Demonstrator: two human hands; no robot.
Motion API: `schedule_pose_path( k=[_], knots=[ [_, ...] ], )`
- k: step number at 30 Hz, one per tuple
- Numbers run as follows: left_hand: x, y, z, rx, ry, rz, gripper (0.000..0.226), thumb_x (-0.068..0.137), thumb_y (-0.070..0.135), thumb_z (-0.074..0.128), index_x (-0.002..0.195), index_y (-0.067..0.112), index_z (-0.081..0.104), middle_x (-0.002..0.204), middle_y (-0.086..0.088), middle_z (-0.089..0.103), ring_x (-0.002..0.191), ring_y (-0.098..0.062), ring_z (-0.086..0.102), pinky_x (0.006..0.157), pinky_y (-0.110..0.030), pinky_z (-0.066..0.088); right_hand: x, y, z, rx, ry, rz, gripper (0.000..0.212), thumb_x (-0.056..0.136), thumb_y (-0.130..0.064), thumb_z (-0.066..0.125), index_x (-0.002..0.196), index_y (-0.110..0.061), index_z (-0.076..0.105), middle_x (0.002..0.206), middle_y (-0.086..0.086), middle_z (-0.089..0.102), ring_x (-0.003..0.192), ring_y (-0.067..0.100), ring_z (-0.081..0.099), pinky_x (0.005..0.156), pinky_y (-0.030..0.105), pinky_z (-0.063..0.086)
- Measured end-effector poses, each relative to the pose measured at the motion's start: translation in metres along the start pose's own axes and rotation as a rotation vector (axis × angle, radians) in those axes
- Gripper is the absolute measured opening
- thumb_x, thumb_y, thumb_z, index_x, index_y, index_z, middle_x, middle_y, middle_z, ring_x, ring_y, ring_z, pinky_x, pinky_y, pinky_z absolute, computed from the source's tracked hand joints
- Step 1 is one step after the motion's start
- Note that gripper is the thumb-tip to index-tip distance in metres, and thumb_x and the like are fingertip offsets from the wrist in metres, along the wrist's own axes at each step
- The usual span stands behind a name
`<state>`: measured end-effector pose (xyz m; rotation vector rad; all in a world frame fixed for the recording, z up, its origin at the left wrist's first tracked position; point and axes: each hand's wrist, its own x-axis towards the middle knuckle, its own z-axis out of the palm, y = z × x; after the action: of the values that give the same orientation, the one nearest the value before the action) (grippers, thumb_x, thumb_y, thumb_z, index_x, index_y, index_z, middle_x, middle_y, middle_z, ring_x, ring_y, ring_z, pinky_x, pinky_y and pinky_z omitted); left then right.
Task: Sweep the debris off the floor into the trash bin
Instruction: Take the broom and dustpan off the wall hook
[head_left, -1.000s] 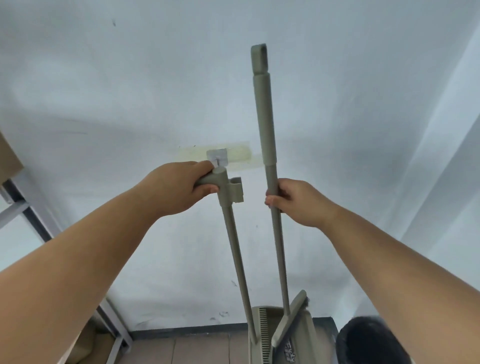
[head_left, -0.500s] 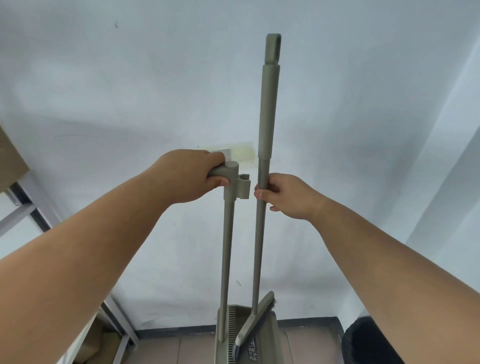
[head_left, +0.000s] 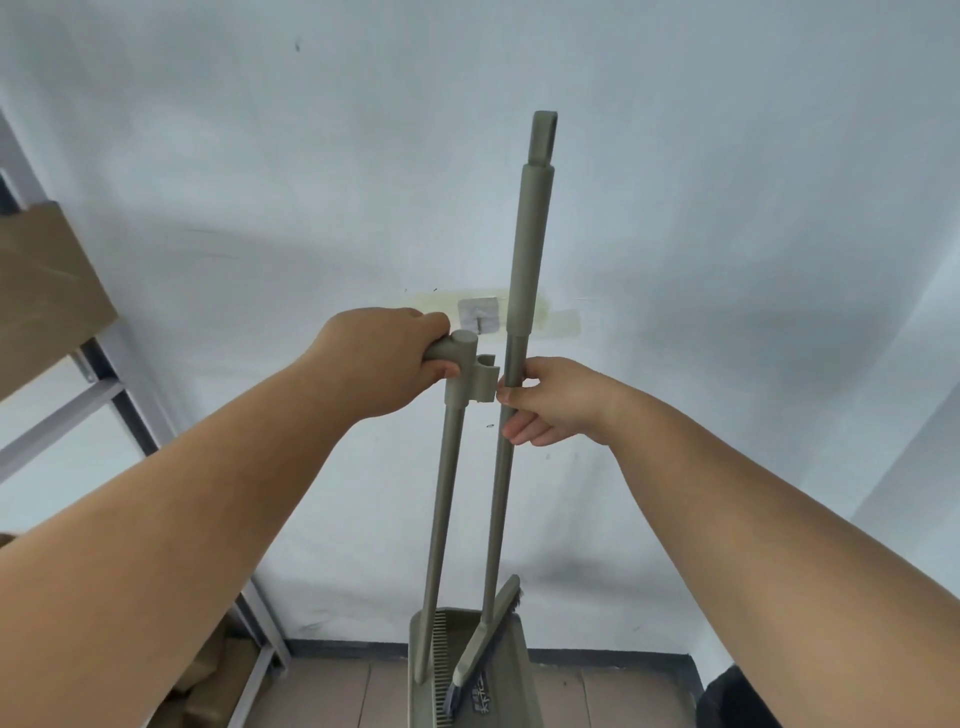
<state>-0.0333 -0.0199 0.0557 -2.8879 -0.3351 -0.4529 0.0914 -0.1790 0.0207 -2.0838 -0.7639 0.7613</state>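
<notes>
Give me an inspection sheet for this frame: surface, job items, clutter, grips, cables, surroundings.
Surface: brown floor, no debris seen.
Job's things: broom and dustpan upright by the wall; dark trash bin at lower right, mostly cut off.
Clutter: cardboard on a metal rack.
Grips: left hand closed on dustpan handle; right hand closed on broom pole.
Cables: nothing seen.
Surroundings: white wall, adhesive hook.
</notes>
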Motion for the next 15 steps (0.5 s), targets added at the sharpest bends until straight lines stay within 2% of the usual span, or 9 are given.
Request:
schedule_pose_path(
  k=[3,5,7,10,13,15],
  knots=[
    [-0.005,0.0,0.002,0.007,0.006,-0.028,0.03,0.091,0.05,0.039,0.101,0.022,0.047,0.082,0.008,0.046,0.073,-0.019,0.047,0.061,-0.029,0.035,0.001,-0.004,0.003,0.211,-0.071,0.082,0.02,0.096,-0.015,0.053,0.115,-0.012,0.057,0.099,0.021,0.069,0.093,0.032,0.069,0.086,0.037,0.056],
    [-0.008,0.001,0.004,0.008,0.003,-0.046,0.031,0.091,0.049,0.038,0.102,0.022,0.047,0.083,0.007,0.046,0.073,-0.019,0.047,0.061,-0.029,0.035,0.001,-0.006,0.006,0.343,-0.098,0.162,0.028,0.096,-0.002,0.039,0.118,-0.007,0.056,0.096,0.024,0.066,0.094,0.037,0.065,0.084,0.037,0.055],
    [-0.012,0.002,0.005,0.011,-0.003,-0.062,0.031,0.092,0.049,0.038,0.104,0.022,0.047,0.083,0.007,0.046,0.073,-0.019,0.046,0.061,-0.029,0.036,0.002,-0.007,0.006,0.467,-0.118,0.245,0.038,0.094,0.001,0.026,0.117,-0.003,0.056,0.092,0.027,0.064,0.093,0.04,0.064,0.084,0.04,0.055],
    [-0.017,0.006,0.006,0.018,-0.009,-0.076,0.031,0.092,0.049,0.038,0.105,0.022,0.046,0.084,0.007,0.045,0.072,-0.02,0.045,0.06,-0.03,0.036,0.002,-0.008,0.004,0.634,-0.143,0.375,0.036,0.097,-0.014,0.029,0.108,-0.001,0.06,0.097,0.033,0.062,0.086,0.043,0.066,0.083,0.045,0.057],
    [-0.022,0.009,0.006,0.019,-0.01,-0.097,0.03,0.092,0.048,0.038,0.104,0.022,0.046,0.084,0.007,0.045,0.073,-0.02,0.045,0.06,-0.029,0.035,0.001,-0.005,0.005,0.673,-0.143,0.453,0.04,0.093,-0.039,0.05,0.106,-0.002,0.059,0.102,0.024,0.059,0.069,0.036,0.069,0.057,0.037,0.062],
    [-0.026,0.01,0.006,0.018,-0.008,-0.117,0.03,0.092,0.048,0.038,0.103,0.022,0.047,0.084,0.006,0.046,0.073,-0.02,0.046,0.06,-0.029,0.035,-0.001,-0.001,0.008,0.68,-0.144,0.461,0.04,0.088,-0.041,0.06,0.105,-0.005,0.059,0.102,0.015,0.054,0.066,0.032,0.067,0.048,0.033,0.06]
  ],
)
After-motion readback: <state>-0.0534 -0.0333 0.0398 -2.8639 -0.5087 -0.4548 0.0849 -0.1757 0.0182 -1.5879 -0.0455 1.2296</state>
